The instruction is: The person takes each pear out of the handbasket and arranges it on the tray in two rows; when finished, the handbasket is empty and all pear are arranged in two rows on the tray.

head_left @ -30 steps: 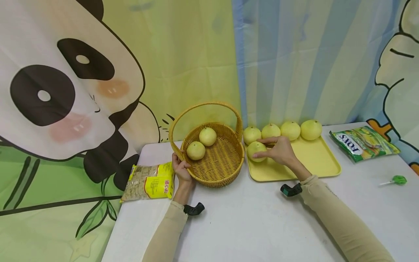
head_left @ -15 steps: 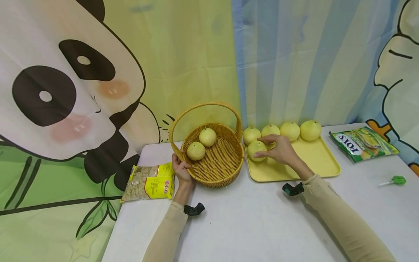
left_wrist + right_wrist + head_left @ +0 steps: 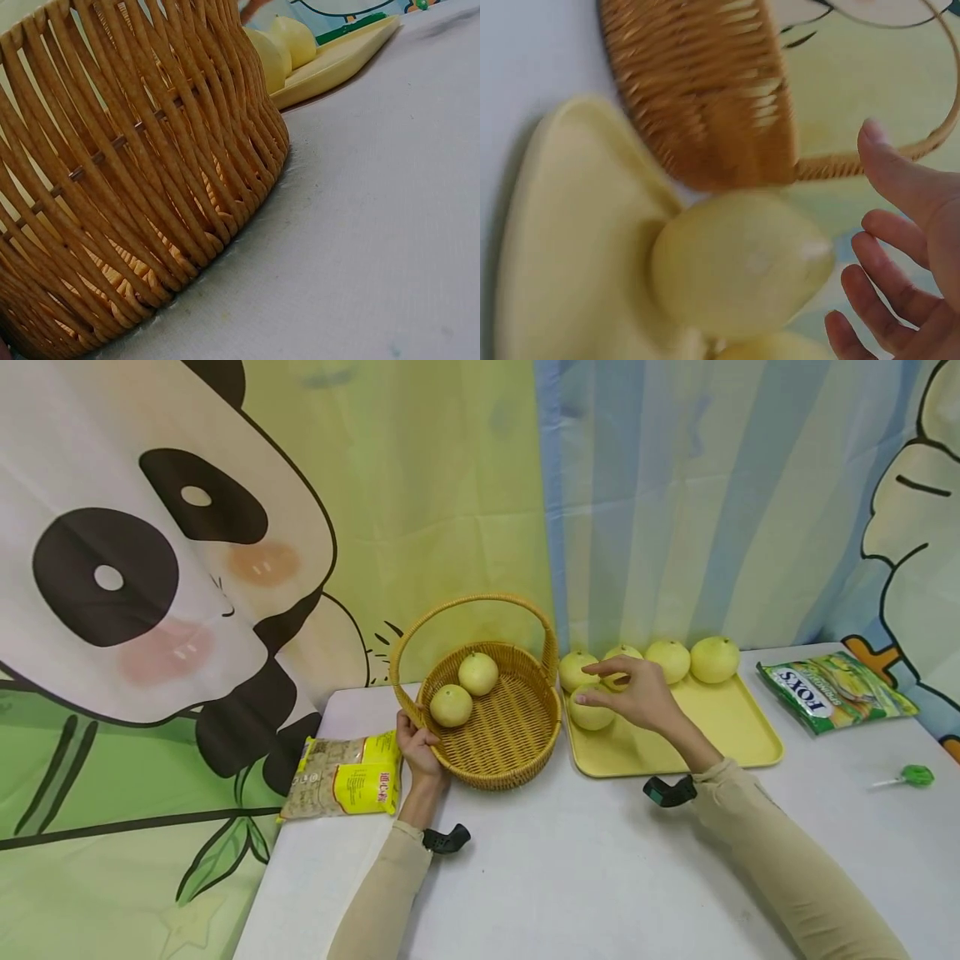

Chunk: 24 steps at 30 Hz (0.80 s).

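Observation:
My left hand [image 3: 420,747] grips the near left rim of a round wicker basket [image 3: 531,727] with a tall arched handle. Two round, pale-green, melon-like fruits [image 3: 477,674] lie at the left inside it. Just above a similar fruit [image 3: 591,713] at the near left of a yellow tray [image 3: 723,727] is my right hand [image 3: 641,693]. In the right wrist view its thumb and fingers are spread, apart from the fruit [image 3: 739,262]. Several more such fruits [image 3: 714,660] stand along the tray's back edge, one partly hidden by this hand. The left wrist view shows the basket wall [image 3: 142,157] but not the gripping fingers.
A yellow-labelled snack bag [image 3: 345,777] lies left of the basket. To the right of the tray are a green Fox's packet [image 3: 836,687] and a green lollipop [image 3: 917,775]. A printed curtain [image 3: 450,485] hangs behind the white table [image 3: 555,877].
My right hand has let go of the near-left fruit and risen slightly, its fingers now off it; the fruit stays on the tray. My left hand keeps its hold on the basket.

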Tool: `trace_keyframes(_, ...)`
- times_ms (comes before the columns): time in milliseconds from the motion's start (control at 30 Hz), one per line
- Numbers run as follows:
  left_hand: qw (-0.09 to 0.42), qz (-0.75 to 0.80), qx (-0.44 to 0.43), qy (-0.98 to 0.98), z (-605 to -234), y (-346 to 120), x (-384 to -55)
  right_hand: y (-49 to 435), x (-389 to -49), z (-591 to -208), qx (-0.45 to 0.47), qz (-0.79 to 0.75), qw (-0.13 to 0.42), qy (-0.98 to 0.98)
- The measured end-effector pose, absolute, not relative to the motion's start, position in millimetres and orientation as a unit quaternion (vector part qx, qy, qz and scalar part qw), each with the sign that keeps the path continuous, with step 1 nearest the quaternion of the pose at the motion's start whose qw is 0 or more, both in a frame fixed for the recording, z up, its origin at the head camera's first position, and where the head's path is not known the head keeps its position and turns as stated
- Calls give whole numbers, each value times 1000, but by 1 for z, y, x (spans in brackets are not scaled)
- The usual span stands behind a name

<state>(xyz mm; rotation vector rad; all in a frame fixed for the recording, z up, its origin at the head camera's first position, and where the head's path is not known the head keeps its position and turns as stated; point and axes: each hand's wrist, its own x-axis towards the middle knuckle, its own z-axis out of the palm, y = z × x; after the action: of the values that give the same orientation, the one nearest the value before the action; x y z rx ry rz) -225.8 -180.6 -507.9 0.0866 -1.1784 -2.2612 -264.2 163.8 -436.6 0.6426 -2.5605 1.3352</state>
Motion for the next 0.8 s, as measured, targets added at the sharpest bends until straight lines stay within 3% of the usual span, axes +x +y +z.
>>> trace_keyframes(333, 291, -843, 41, -450, -508, -182, -226, 118, -260, -384, 277, 510, -105, -807)
trace_keyframes(567, 291, -843, 38, -450, -508, -182, -225, 74, -274, -378, 344, 485, -141, -791)
trace_keyframes(800, 290, -846, 42, -445, -509, -181, -225, 37, -290, -388, 333, 493, -194, -780)
